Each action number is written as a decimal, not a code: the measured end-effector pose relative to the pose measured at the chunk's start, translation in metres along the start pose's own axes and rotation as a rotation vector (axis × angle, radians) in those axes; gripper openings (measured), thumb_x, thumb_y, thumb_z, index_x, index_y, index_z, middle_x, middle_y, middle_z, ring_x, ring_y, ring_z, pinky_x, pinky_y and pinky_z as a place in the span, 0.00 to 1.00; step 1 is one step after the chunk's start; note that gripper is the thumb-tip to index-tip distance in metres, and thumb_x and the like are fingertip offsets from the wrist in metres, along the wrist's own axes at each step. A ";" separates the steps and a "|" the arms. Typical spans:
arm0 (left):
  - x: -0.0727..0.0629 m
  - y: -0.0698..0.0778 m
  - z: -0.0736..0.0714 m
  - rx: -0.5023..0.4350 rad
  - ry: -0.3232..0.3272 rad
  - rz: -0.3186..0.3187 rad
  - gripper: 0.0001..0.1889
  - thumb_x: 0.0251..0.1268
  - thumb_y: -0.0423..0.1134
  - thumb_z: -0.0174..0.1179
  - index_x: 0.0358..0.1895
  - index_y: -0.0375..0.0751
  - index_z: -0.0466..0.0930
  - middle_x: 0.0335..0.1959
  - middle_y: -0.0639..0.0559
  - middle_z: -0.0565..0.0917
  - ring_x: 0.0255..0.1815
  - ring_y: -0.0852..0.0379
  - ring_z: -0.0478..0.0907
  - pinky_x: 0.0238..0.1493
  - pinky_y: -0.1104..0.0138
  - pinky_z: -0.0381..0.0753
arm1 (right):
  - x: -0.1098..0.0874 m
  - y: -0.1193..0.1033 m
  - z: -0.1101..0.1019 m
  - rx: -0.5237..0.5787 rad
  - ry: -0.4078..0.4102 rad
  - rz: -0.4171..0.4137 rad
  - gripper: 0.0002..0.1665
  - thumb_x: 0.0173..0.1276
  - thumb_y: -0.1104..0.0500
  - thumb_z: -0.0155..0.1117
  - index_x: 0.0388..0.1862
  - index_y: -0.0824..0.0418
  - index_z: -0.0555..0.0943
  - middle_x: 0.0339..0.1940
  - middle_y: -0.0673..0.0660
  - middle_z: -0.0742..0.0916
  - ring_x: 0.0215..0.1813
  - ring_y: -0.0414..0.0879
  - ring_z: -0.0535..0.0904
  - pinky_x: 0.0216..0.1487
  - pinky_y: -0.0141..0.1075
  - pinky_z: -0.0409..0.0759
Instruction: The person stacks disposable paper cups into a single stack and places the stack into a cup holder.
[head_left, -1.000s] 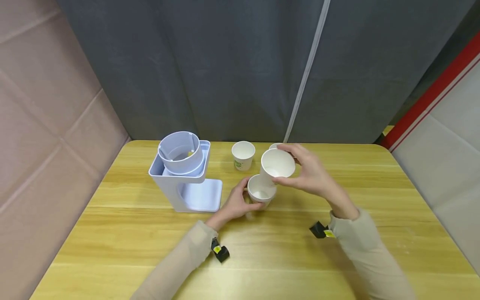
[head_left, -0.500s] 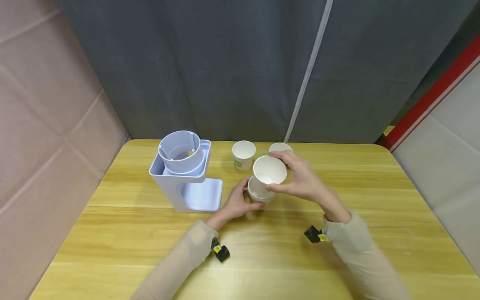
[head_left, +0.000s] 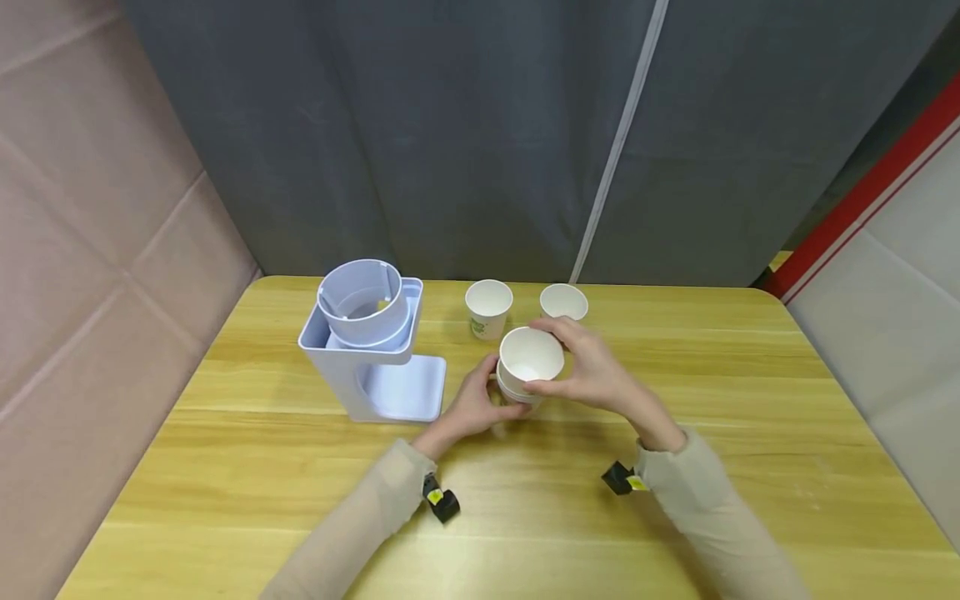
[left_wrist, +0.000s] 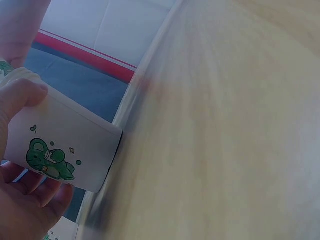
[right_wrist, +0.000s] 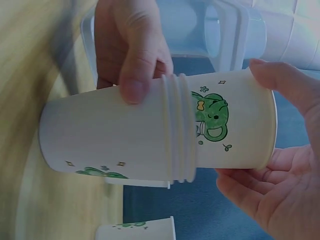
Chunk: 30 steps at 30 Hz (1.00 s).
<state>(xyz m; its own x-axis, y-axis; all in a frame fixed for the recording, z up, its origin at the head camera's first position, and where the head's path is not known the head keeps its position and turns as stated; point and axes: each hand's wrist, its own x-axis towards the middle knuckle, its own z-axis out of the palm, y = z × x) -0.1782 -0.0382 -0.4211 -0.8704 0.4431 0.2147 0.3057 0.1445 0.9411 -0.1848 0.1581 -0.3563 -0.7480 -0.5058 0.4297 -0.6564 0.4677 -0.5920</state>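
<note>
A nested stack of white paper cups (right_wrist: 115,135) with green cartoon prints stands upright on the table, several rims showing in the right wrist view. My left hand (head_left: 472,403) grips the stack from the left, thumb on the near side and fingers round the far side. Into the top of the stack goes one more paper cup (head_left: 531,357), partly inserted. My right hand (head_left: 596,375) holds that cup near its rim between thumb and fingers. In the left wrist view the stack's base (left_wrist: 102,160) meets the table.
Two more paper cups stand behind the hands, a left one (head_left: 489,308) and a right one (head_left: 564,302). To the left is a pale blue plastic stand (head_left: 352,358) bearing a round container (head_left: 360,304). A dark curtain (head_left: 450,142) hangs behind the wooden table (head_left: 525,533).
My right hand has brought its cup left and down from beside the stack into the stack's mouth. The right back cup has come into fuller view. My left hand stays in place.
</note>
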 end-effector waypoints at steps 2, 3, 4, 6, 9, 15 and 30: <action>0.000 0.001 0.000 0.001 0.000 0.004 0.36 0.47 0.26 0.68 0.62 0.24 0.61 0.53 0.32 0.72 0.54 0.40 0.72 0.55 0.54 0.74 | -0.001 0.002 0.002 -0.002 -0.003 0.002 0.42 0.42 0.58 0.80 0.56 0.71 0.73 0.50 0.62 0.80 0.46 0.51 0.77 0.46 0.45 0.79; 0.000 0.001 0.000 0.004 0.002 0.006 0.36 0.47 0.26 0.68 0.62 0.24 0.61 0.53 0.32 0.72 0.54 0.40 0.71 0.55 0.54 0.74 | -0.001 0.002 0.003 -0.005 -0.007 0.004 0.42 0.42 0.57 0.80 0.56 0.71 0.73 0.50 0.62 0.80 0.47 0.51 0.77 0.46 0.45 0.79; 0.000 0.002 0.000 0.004 0.003 0.006 0.36 0.47 0.26 0.68 0.61 0.24 0.62 0.53 0.32 0.72 0.54 0.40 0.72 0.55 0.54 0.74 | -0.002 0.002 0.003 -0.007 -0.009 0.007 0.43 0.42 0.57 0.80 0.57 0.71 0.73 0.51 0.63 0.80 0.47 0.52 0.77 0.46 0.46 0.79; 0.000 0.003 0.000 0.007 0.004 0.009 0.35 0.47 0.26 0.68 0.61 0.24 0.62 0.52 0.32 0.73 0.54 0.41 0.71 0.55 0.54 0.74 | -0.003 0.005 0.005 -0.014 -0.014 0.009 0.44 0.42 0.56 0.80 0.57 0.71 0.72 0.52 0.64 0.79 0.48 0.53 0.76 0.47 0.47 0.78; 0.000 0.002 0.000 0.000 0.000 0.000 0.36 0.47 0.26 0.68 0.61 0.24 0.62 0.53 0.31 0.72 0.54 0.40 0.72 0.55 0.55 0.74 | -0.005 0.008 0.008 -0.032 -0.023 0.001 0.44 0.42 0.57 0.80 0.58 0.72 0.72 0.54 0.66 0.79 0.50 0.55 0.76 0.48 0.49 0.78; 0.004 -0.018 0.003 -0.001 0.009 0.011 0.38 0.46 0.26 0.69 0.63 0.25 0.61 0.54 0.31 0.72 0.54 0.40 0.71 0.55 0.55 0.75 | -0.007 0.014 0.013 -0.043 -0.027 -0.006 0.44 0.42 0.57 0.80 0.58 0.72 0.72 0.55 0.67 0.79 0.53 0.59 0.75 0.50 0.53 0.76; 0.001 0.001 0.001 0.019 0.001 0.011 0.36 0.46 0.26 0.69 0.61 0.22 0.62 0.53 0.30 0.73 0.55 0.37 0.71 0.55 0.56 0.74 | -0.012 0.026 0.020 -0.044 -0.047 0.009 0.45 0.43 0.55 0.80 0.59 0.71 0.72 0.58 0.66 0.78 0.62 0.63 0.69 0.60 0.57 0.68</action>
<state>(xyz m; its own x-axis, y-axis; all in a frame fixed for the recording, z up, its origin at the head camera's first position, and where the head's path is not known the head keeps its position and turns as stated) -0.1783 -0.0372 -0.4204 -0.8673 0.4441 0.2248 0.3223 0.1568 0.9336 -0.1910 0.1617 -0.3898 -0.7492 -0.5342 0.3917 -0.6541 0.5036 -0.5644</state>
